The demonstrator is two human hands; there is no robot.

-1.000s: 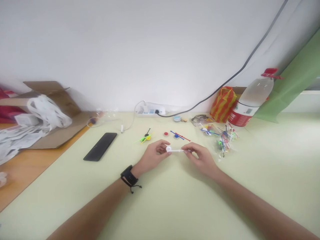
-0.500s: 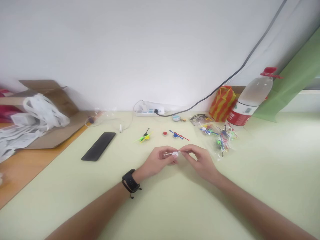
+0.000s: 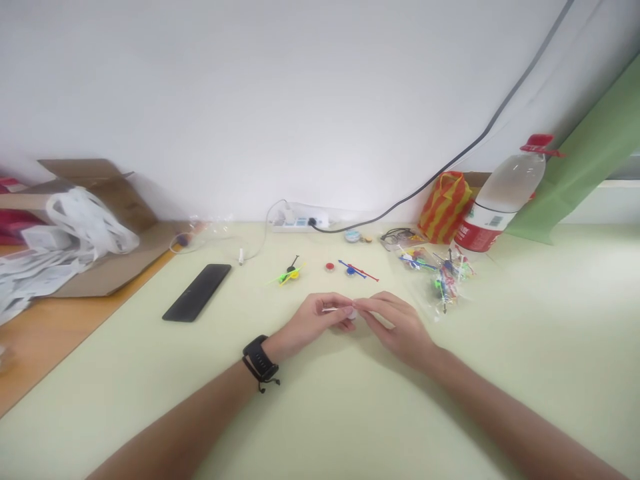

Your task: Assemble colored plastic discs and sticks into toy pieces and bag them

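- A pale green table (image 3: 320, 413) fills the lower part of the view, and behind it stands a plain white wall (image 3: 250, 100).
- At the foot of the wall lies a white power strip (image 3: 300, 225), from which a black cable (image 3: 484, 135) climbs to the upper right.
- On the right, a large bottle (image 3: 493, 207) with a red cap is near a red-and-yellow striped bag (image 3: 443, 207), and a green curtain (image 3: 570, 173) hangs beside them.
- On the left there are an opened cardboard box (image 3: 115, 193) and a black phone (image 3: 197, 293).
- A red disc (image 3: 329, 267) and a blue disc (image 3: 351, 271) lie beyond the hands.
- The left hand (image 3: 307, 320) pinches a small white piece (image 3: 353, 314) between thumb and fingers; this piece is above the table and mostly covered.
- The right hand (image 3: 405, 330) has its fingertips at the same piece; whether its grip also pinches something, I cannot tell.
- One second ago, the hands were apart, with a white rod visible between them; now they meet, and less white is seen.
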